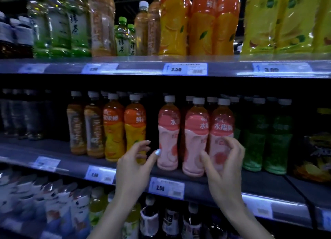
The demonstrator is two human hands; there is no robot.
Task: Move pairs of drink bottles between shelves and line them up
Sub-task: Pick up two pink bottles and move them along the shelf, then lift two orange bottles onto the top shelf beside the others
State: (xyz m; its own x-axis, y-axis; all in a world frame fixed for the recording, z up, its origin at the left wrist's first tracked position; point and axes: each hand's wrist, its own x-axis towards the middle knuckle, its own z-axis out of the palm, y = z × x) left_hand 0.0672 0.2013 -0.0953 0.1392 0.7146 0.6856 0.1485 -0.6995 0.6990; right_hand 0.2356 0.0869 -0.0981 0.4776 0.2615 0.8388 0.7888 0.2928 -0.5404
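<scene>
Three pink peach-drink bottles with white caps stand at the front of the middle shelf (179,178): a left one (168,131), a middle one (195,136) and a right one (221,129). My left hand (134,163) hovers open just left of the left pink bottle, in front of an orange-juice bottle (134,124), thumb tip near the pink bottle's base. My right hand (225,165) is open with fingers curled in front of the right pink bottle's lower half; I cannot tell whether it touches.
Orange and brown tea bottles (93,129) stand left on the middle shelf, green bottles (265,136) right. The upper shelf (143,66) holds large green, orange and yellow bottles. Below are white, yellow and dark bottles (170,219). Price tags line the shelf edges.
</scene>
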